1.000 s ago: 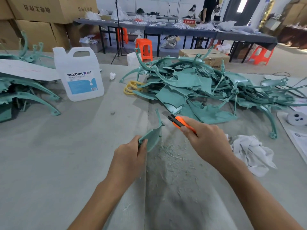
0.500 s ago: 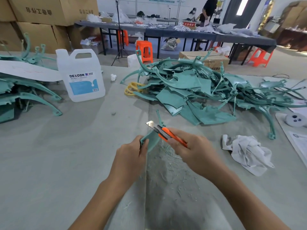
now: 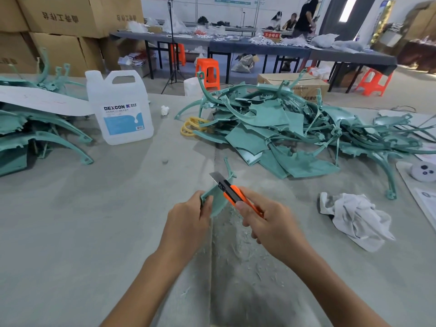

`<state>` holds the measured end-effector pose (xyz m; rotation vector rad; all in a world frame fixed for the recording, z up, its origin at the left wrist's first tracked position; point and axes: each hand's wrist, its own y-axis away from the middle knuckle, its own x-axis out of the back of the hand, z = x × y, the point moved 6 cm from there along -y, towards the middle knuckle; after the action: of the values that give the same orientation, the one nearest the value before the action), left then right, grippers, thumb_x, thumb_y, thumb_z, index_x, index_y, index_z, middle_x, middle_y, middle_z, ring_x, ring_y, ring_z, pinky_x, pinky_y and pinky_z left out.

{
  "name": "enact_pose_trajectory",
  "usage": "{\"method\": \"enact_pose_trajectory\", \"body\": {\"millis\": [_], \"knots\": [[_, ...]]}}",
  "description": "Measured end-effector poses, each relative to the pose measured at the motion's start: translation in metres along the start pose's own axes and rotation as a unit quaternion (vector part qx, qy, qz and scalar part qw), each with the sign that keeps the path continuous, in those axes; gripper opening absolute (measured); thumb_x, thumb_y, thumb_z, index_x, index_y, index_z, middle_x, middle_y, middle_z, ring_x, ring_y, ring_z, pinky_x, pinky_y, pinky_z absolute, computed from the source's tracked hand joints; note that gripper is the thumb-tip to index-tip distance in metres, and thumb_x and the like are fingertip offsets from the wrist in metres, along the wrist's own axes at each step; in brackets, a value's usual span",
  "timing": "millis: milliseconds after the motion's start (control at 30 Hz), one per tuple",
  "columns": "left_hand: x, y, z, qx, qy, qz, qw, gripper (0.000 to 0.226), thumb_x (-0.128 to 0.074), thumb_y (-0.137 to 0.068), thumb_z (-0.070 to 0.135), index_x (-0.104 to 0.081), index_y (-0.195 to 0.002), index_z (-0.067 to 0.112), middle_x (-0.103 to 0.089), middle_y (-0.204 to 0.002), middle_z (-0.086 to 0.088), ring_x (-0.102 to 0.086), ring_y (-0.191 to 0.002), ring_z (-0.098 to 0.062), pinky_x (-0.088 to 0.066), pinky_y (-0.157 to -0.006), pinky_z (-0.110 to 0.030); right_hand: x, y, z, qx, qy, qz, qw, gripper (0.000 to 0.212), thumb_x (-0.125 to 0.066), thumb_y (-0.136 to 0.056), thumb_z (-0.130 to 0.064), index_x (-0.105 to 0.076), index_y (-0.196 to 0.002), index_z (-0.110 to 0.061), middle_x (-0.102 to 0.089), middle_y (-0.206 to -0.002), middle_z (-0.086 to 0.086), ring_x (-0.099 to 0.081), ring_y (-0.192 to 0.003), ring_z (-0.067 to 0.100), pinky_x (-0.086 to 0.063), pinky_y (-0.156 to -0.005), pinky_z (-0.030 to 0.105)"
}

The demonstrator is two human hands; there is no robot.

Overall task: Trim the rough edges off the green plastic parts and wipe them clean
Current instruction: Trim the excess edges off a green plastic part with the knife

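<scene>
My left hand (image 3: 188,223) grips a small curved green plastic part (image 3: 218,199) just above the grey table cover. My right hand (image 3: 269,223) holds an orange utility knife (image 3: 232,192), whose bare blade lies against the part's upper edge. Thin green shavings (image 3: 238,244) lie scattered on the cover below both hands. A big heap of green parts (image 3: 283,131) fills the table beyond my hands. To the right lies a crumpled white cloth (image 3: 354,218).
A white DEXCON jug (image 3: 120,107) stands at the back left beside another stack of green parts (image 3: 35,133). A yellow coil (image 3: 191,126) lies by the heap. Cardboard boxes, orange stools, long tables and people are in the background.
My right hand has drawn the knife leftward and toward me, from beyond the part's right side onto its top edge. The left hand keeps its hold on the part.
</scene>
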<state>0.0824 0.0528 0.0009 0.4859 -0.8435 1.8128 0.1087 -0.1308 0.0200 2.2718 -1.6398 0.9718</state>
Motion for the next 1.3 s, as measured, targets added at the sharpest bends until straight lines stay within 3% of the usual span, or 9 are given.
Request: {"method": "enact_pose_trajectory", "body": {"millis": [300, 433, 533, 733, 833, 967, 1067, 1167, 1300], "knots": [[-0.001, 0.001, 0.000, -0.032, -0.003, 0.023, 0.999, 0.023, -0.047, -0.103, 0.035, -0.063, -0.103, 0.018, -0.051, -0.059, 0.011, -0.051, -0.054, -0.012, -0.032, -0.051, -0.024, 0.014, -0.004, 0.038, -0.079, 0.034, 0.055, 0.995, 0.028, -0.051, -0.102, -0.049, -0.050, -0.120, -0.070, -0.069, -0.077, -0.010, -0.063, -0.058, 0.015, -0.058, -0.063, 0.044], [-0.011, 0.004, -0.026, 0.066, 0.121, 0.007, 0.990, 0.019, -0.054, -0.101, 0.035, -0.064, -0.106, 0.020, -0.069, -0.083, 0.010, -0.065, -0.081, -0.009, -0.050, -0.068, -0.025, 0.021, 0.002, 0.049, -0.118, -0.045, 0.086, 0.988, 0.026, -0.054, -0.101, -0.047, -0.058, -0.125, -0.057, -0.069, -0.076, -0.007, -0.061, -0.054, 0.012, -0.057, -0.056, 0.036], [-0.003, 0.006, -0.041, 0.138, 0.286, 0.087, 0.944, 0.009, -0.060, -0.100, 0.019, -0.068, -0.098, 0.021, -0.075, -0.087, 0.017, -0.067, -0.080, 0.008, -0.047, -0.066, -0.008, 0.032, 0.008, 0.051, -0.124, -0.084, 0.121, 0.981, 0.025, -0.056, -0.102, -0.041, -0.060, -0.121, -0.058, -0.069, -0.074, -0.005, -0.060, -0.051, 0.012, -0.054, -0.051, 0.029], [0.025, -0.011, -0.046, 0.226, 0.506, 0.103, 0.826, 0.023, -0.046, -0.106, 0.033, -0.066, -0.112, 0.023, -0.077, -0.108, 0.004, -0.073, -0.098, -0.014, -0.057, -0.079, -0.032, 0.066, 0.017, 0.039, -0.100, -0.097, 0.192, 0.971, 0.030, -0.058, -0.102, -0.038, -0.060, -0.111, -0.066, -0.068, -0.075, -0.001, -0.059, -0.050, 0.014, -0.051, -0.048, 0.025], [0.019, -0.006, -0.042, 0.252, 0.514, 0.067, 0.817, 0.027, -0.042, -0.107, 0.033, -0.064, -0.117, 0.020, -0.076, -0.109, 0.002, -0.073, -0.096, -0.014, -0.059, -0.070, -0.028, 0.080, 0.017, 0.022, -0.078, -0.068, 0.209, 0.972, 0.025, -0.056, -0.101, -0.040, -0.059, -0.112, -0.063, -0.069, -0.076, -0.003, -0.060, -0.051, 0.012, -0.051, -0.048, 0.025], [-0.019, 0.018, -0.033, 0.294, 0.505, 0.032, 0.811, 0.027, -0.042, -0.108, 0.026, -0.063, -0.118, 0.014, -0.074, -0.114, -0.008, -0.070, -0.103, -0.024, -0.056, -0.090, -0.042, 0.076, 0.010, -0.014, -0.032, 0.064, 0.157, 0.985, 0.016, -0.051, -0.097, -0.054, -0.060, -0.110, -0.052, -0.068, -0.071, -0.006, -0.062, -0.055, 0.013, -0.054, -0.051, 0.040], [-0.039, 0.026, -0.024, 0.290, 0.498, 0.005, 0.817, 0.028, -0.041, -0.108, 0.025, -0.064, -0.121, 0.015, -0.074, -0.116, -0.006, -0.067, -0.112, -0.029, -0.051, -0.100, -0.049, 0.053, -0.003, -0.047, 0.006, 0.208, 0.062, 0.976, 0.026, -0.046, -0.098, -0.053, -0.062, -0.103, -0.034, -0.059, -0.065, -0.008, -0.056, -0.057, 0.008, -0.046, -0.055, 0.034], [-0.048, 0.027, -0.019, 0.275, 0.491, 0.001, 0.827, 0.029, -0.041, -0.108, 0.025, -0.066, -0.119, 0.016, -0.075, -0.112, -0.007, -0.071, -0.104, -0.028, -0.058, -0.085, -0.047, 0.025, -0.019, -0.066, 0.016, 0.335, -0.042, 0.941, 0.030, -0.043, -0.102, -0.051, -0.061, -0.110, -0.029, -0.063, -0.091, -0.006, -0.064, -0.083, 0.023, -0.050, -0.072, 0.039], [-0.048, 0.028, -0.016, 0.278, 0.474, 0.014, 0.835, 0.025, -0.044, -0.107, 0.031, -0.067, -0.108, 0.022, -0.075, -0.101, -0.008, -0.074, -0.087, -0.028, -0.057, -0.052, -0.040, 0.001, -0.036, -0.076, 0.023, 0.400, -0.102, 0.910, 0.026, -0.041, -0.105, -0.046, -0.056, -0.105, -0.025, -0.056, -0.094, -0.001, -0.061, -0.089, 0.030, -0.038, -0.067, 0.038]]}}
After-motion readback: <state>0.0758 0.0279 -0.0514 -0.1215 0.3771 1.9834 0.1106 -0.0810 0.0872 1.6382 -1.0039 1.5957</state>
